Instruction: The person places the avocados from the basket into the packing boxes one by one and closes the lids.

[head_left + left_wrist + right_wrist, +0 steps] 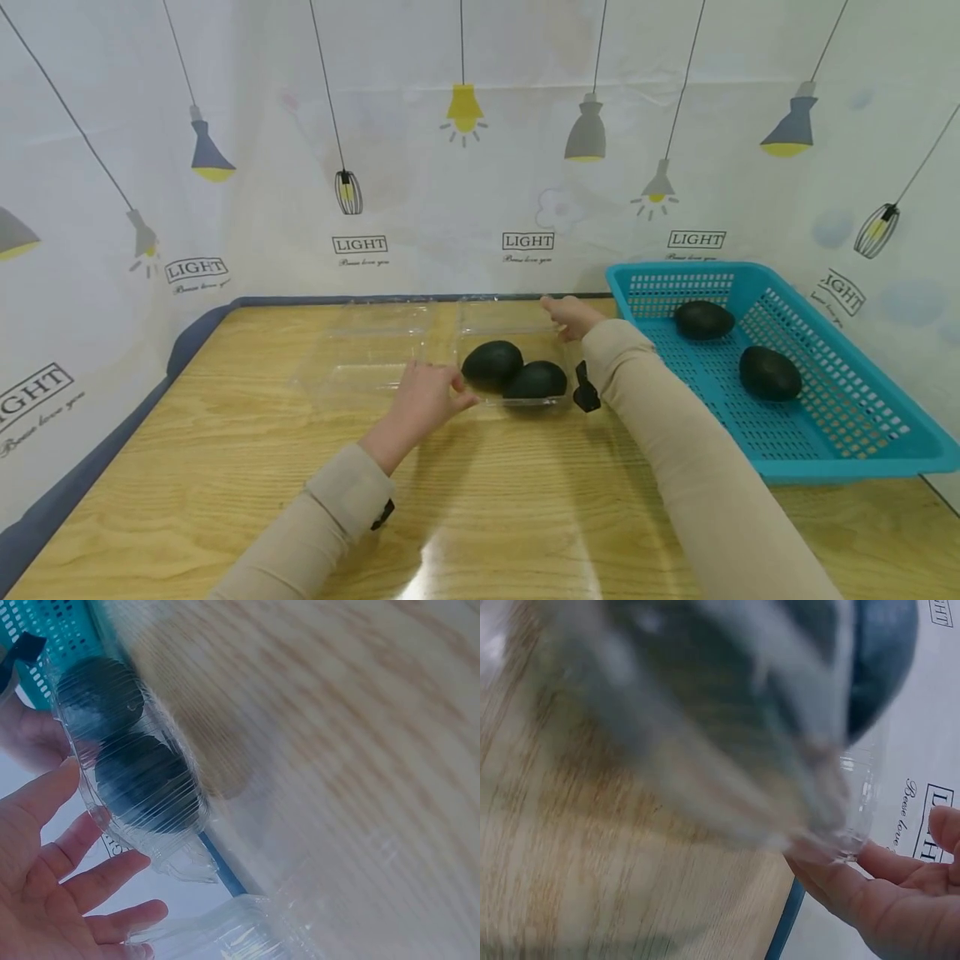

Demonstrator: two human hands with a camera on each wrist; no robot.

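Two dark avocados (491,365) (146,782) lie side by side in a clear plastic container (528,402), whose lid stands raised at the back. My left hand (429,402) (64,874) is at the container's front left corner, thumb and index finger at its rim, the other fingers spread. With its fingers, my right hand (573,317) (885,896) pinches the clear plastic at the back right of the container. In the right wrist view the plastic is blurred close to the camera. A second clear container (367,350) stands open to the left, with nothing visible inside.
At the right stands a turquoise basket (847,468) holding two more avocados (703,320). Behind the wooden table (480,517) hangs a pale cloth (420,167) printed with lamps. Its dark blue edge runs along the table's back and left sides.
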